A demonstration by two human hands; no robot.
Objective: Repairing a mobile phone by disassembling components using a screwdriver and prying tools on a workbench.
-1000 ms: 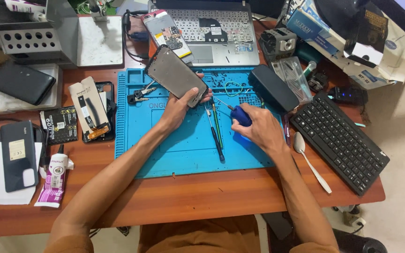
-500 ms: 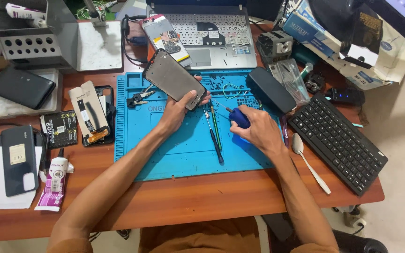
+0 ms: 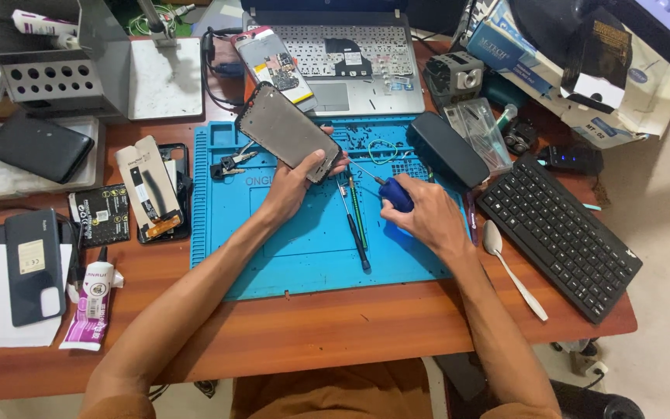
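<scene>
A: Blue silicone mat (image 3: pixel 304 248) sits at centre frame on the wooden surface (image 3: pixel 335 326). Where is the phone?

B: Above the mat's upper middle. My left hand (image 3: pixel 292 186) is closed around the phone frame's (image 3: pixel 284 132) lower end, holding it tilted. Since a second ago I have raised it slightly, toward upper centre.

A: And the tool?

B: My right hand (image 3: pixel 428 217) grips the blue-handled screwdriver (image 3: pixel 393 192); its tip now points at the frame's lower corner, just beside it. I judge contact is near. Two spare drivers (image 3: pixel 354 217) lie between my hands.
</scene>
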